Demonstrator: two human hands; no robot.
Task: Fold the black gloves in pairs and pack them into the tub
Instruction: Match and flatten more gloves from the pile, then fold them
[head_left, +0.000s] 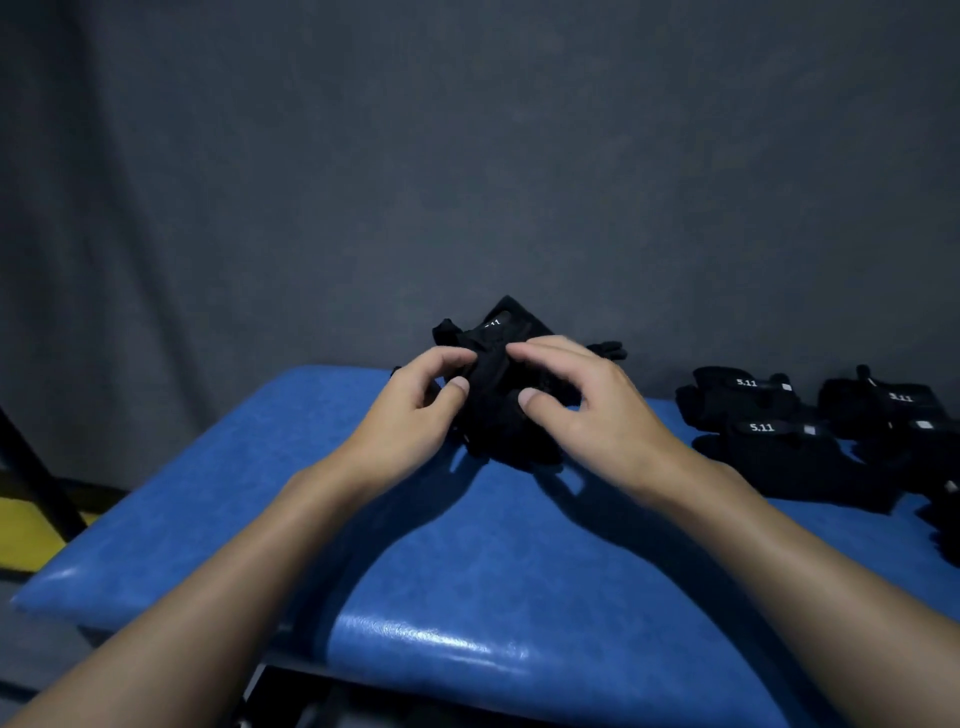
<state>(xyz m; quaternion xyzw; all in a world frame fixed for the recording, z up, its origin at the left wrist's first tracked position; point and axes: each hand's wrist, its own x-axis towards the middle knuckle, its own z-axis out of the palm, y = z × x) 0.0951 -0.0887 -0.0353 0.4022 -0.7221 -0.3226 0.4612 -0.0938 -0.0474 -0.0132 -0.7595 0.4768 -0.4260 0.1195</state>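
A bundle of black gloves (501, 410) with a white "5.11" label sits at the far middle of the blue padded bench (467, 571). My left hand (415, 410) pinches its left side between thumb and curled fingers. My right hand (576, 400) holds its right side, thumb in front and fingers curled over the top. Part of the bundle sticks up behind the hands. No tub shows in the head view.
Several more black gloves (753, 410) with white labels lie in a loose group (893, 431) on the bench's right side, reaching the frame edge. A grey fabric backdrop hangs behind. A yellow floor patch (26, 535) and a dark frame leg show at left.
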